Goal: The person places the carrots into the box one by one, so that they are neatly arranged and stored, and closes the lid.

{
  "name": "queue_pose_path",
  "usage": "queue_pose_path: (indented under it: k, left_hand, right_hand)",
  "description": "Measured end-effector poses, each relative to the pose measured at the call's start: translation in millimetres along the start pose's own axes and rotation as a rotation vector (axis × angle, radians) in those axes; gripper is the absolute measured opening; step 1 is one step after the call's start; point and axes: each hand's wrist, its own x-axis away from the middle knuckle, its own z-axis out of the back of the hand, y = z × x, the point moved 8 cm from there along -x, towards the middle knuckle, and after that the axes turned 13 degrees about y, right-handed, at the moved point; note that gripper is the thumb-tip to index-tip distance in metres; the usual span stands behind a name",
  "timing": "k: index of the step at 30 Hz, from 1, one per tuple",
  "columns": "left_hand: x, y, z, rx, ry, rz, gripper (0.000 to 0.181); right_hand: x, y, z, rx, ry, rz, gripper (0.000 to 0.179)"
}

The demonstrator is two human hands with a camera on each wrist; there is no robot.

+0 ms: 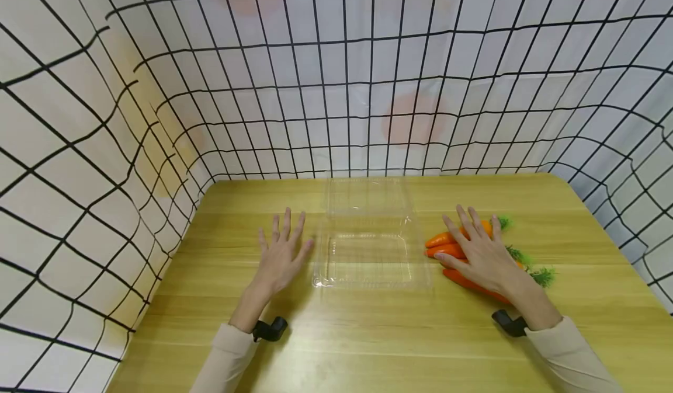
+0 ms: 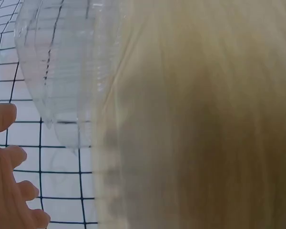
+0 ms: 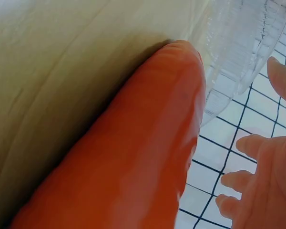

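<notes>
A clear plastic clamshell container (image 1: 368, 258) sits at the middle of the table, its lid (image 1: 368, 197) tipped back toward the mesh. To its left, my left hand (image 1: 277, 264) is held over the wood with fingers spread, holding nothing. My right hand (image 1: 486, 258) is spread over several orange carrots (image 1: 444, 250) with green tops, partly hiding them; the wrist view shows its fingers (image 3: 250, 145) straight and apart from the carrot. A carrot (image 3: 133, 143) lies large in the right wrist view. In the left wrist view, the left fingers (image 2: 14, 155) hold nothing either.
The wooden table (image 1: 342, 340) is bordered at the back and sides by white cloth with a black grid (image 1: 315, 101). Carrot greens (image 1: 543, 276) stick out to the right of the right hand. Black wrist cameras (image 1: 270, 329) are strapped at both wrists.
</notes>
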Motion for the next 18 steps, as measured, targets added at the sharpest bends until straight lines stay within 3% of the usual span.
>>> queue_pose_path:
  k: [10, 18]
  left_hand:
    - [3.6, 8.9, -15.8, 0.130, -0.068, -0.003, 0.065]
    - [7.5, 12.3, -25.3, 0.328, -0.130, 0.036, 0.064]
  right_hand:
    - [7.9, 6.4, 4.6, 0.006, -0.036, -0.043, 0.089]
    - [16.2, 16.1, 11.8, 0.004, -0.061, -0.080, 0.089]
